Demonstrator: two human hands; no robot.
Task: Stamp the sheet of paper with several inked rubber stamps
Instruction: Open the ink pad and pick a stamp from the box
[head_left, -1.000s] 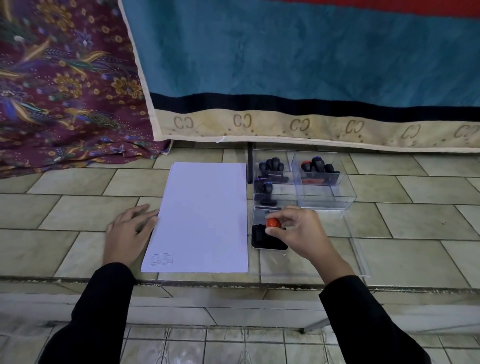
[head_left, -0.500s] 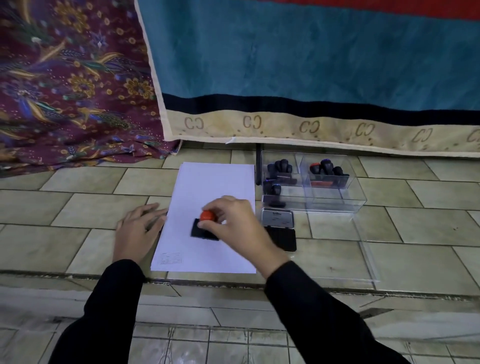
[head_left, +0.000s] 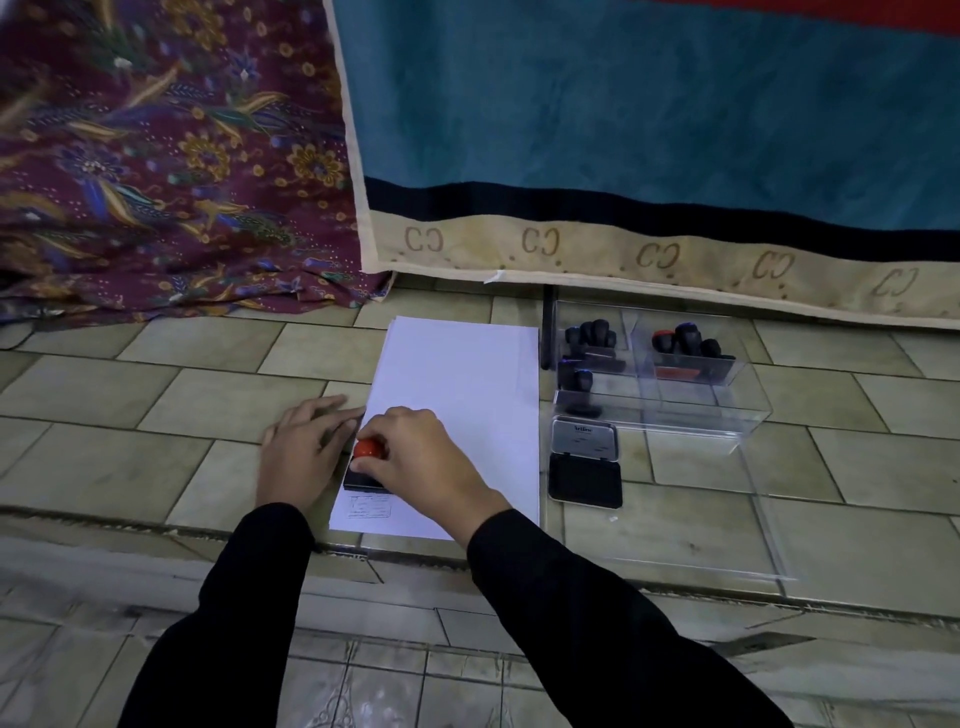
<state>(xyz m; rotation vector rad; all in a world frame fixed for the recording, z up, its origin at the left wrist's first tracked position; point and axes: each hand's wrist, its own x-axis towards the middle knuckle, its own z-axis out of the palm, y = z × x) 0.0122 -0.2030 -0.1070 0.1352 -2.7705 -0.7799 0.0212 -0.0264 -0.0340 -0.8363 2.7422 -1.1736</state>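
Your right hand (head_left: 421, 457) sits just left of the frame's centre, fingers and thumb curled round the red knob of a rubber stamp (head_left: 366, 465). The stamp stands upright, and its black base meets the sheet of paper (head_left: 467, 384) near the sheet's lower left corner. Just below the base there is a faint rectangular printed mark (head_left: 370, 506) on the paper.

Your left hand (head_left: 306, 452) lies flat and relaxed immediately to the left, palm down on the tiled surface (head_left: 182, 395). It holds nothing, and its straight fingers reach the paper's left edge beside the stamp. Both arms wear black sleeves.

Right of the paper, just beside its edge, the ink pad (head_left: 585, 480) lies open, with its dark pad nearer you and its grey lid tipped back above it. Just above that is a clear plastic box (head_left: 727, 410) with compartments holding more dark-handled stamps (head_left: 589, 338), one of them with a red top. A clear flat lid (head_left: 753, 535) lies on the tiles at lower right.

A teal blanket (head_left: 623, 104) with a beige border hangs across the upper right, and a patterned maroon cloth (head_left: 156, 156) fills the upper left. Your right hand covers part of the stamp and the paper under it.
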